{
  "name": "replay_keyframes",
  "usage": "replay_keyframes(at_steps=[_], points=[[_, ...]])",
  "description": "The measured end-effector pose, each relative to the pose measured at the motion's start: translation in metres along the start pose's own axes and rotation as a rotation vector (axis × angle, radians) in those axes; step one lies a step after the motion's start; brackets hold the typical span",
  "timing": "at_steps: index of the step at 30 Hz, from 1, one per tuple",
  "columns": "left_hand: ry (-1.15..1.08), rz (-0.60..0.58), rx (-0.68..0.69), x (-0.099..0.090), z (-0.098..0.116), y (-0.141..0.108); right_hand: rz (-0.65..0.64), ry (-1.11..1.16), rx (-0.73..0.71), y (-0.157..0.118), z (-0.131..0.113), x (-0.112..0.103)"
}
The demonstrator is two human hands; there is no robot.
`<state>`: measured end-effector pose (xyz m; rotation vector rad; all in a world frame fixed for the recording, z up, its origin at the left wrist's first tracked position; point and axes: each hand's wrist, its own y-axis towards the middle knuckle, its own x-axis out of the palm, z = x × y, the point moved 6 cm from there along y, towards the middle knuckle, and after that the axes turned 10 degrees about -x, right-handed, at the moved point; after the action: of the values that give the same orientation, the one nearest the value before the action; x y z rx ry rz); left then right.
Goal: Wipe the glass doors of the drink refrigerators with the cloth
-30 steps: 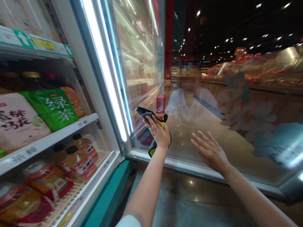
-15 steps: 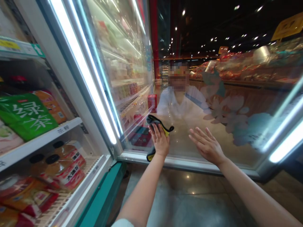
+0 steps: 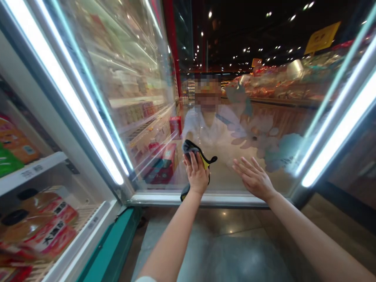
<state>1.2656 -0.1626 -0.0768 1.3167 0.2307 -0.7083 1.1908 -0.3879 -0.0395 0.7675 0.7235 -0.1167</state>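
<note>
Cloth (image 3: 189,148), black with yellow edging, lies bunched under the left hand (image 3: 196,174), showing above the fingers and below the wrist, so the palm seems to press it against the glass door (image 3: 141,58) of a refrigerated case. The right hand (image 3: 254,178) is well apart from it, open and empty with fingers spread, held at or just off the pane; whether it touches, the head view cannot settle. Its flat pose suggests bracing rather than gripping. The door stands swung out, which puts its inner pane in front of the person and leaves the shelves open at the left. A white rail (image 3: 199,199) runs along the foot of the door just below both hands, and a bright light strip (image 3: 64,94) runs up its frame. The pane carries a pale flower decal (image 3: 258,137) and a reflection of a person in a white top (image 3: 205,127). At the left, a shelf (image 3: 29,168) holds a green bag (image 3: 6,164), with black-capped bottles (image 3: 44,219) below it. A teal base (image 3: 108,243) meets the polished floor (image 3: 220,243), and a yellow sign (image 3: 321,37) hangs over the dim store.
</note>
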Motion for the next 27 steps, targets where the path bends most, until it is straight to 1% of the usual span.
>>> replay_keyframes(at_steps=[2, 3, 4, 5, 7, 9, 10, 11, 13, 14, 15, 17, 18, 19, 20, 22, 24, 25, 26, 27], points=[[-0.035, -0.018, 0.128, 0.010, 0.025, -0.010, -0.013, -0.008, -0.023, -0.003, -0.001, 0.002], [-0.048, -0.036, 0.209, 0.014, 0.031, -0.018, -0.018, -0.011, -0.038, -0.006, -0.002, 0.003], [-0.057, -0.054, 0.281, 0.016, 0.030, -0.025, -0.025, -0.015, -0.049, -0.009, -0.002, 0.003], [-0.061, -0.070, 0.329, 0.017, 0.024, -0.031, -0.032, -0.018, -0.052, -0.014, -0.002, 0.003], [-0.059, -0.116, 0.367, 0.015, 0.002, -0.033, -0.047, -0.022, -0.034, -0.026, 0.003, 0.001], [-0.070, -0.149, 0.369, 0.009, -0.015, -0.025, -0.054, -0.030, 0.007, -0.036, 0.011, -0.003], [-0.079, -0.138, 0.352, 0.005, -0.016, -0.018, -0.053, -0.037, 0.026, -0.040, 0.015, -0.005], [-0.087, -0.111, 0.318, 0.001, -0.013, -0.010, -0.052, -0.046, 0.039, -0.043, 0.017, -0.007], [-0.099, -0.030, 0.210, -0.004, 0.008, 0.003, -0.053, -0.065, 0.049, -0.045, 0.021, -0.008], [-0.100, -0.002, 0.150, -0.003, 0.022, 0.007, -0.055, -0.074, 0.049, -0.045, 0.021, -0.008], [-0.105, 0.009, 0.124, 0.000, 0.037, 0.008, -0.056, -0.083, 0.046, -0.045, 0.021, -0.008], [-0.124, -0.020, 0.196, 0.008, 0.063, 0.001, -0.055, -0.094, 0.036, -0.046, 0.021, -0.006], [-0.130, -0.053, 0.256, 0.013, 0.069, -0.004, -0.054, -0.093, 0.034, -0.047, 0.021, -0.006], [-0.133, -0.093, 0.318, 0.017, 0.070, -0.010, -0.055, -0.090, 0.036, -0.050, 0.022, -0.006], [-0.133, -0.135, 0.370, 0.021, 0.065, -0.015, -0.060, -0.084, 0.043, -0.053, 0.023, -0.006], [-0.126, -0.193, 0.421, 0.023, 0.046, -0.020, -0.070, -0.075, 0.072, -0.061, 0.028, -0.006], [-0.118, -0.174, 0.382, 0.018, 0.033, -0.015, -0.075, -0.075, 0.104, -0.068, 0.032, -0.006], [-0.114, -0.140, 0.328, 0.015, 0.032, -0.009, -0.073, -0.079, 0.114, -0.070, 0.034, -0.007], [-0.111, -0.099, 0.260, 0.012, 0.036, -0.003, -0.071, -0.086, 0.120, -0.071, 0.034, -0.007], [-0.110, -0.061, 0.197, 0.010, 0.044, 0.001, -0.069, -0.095, 0.122, -0.071, 0.034, -0.007]])
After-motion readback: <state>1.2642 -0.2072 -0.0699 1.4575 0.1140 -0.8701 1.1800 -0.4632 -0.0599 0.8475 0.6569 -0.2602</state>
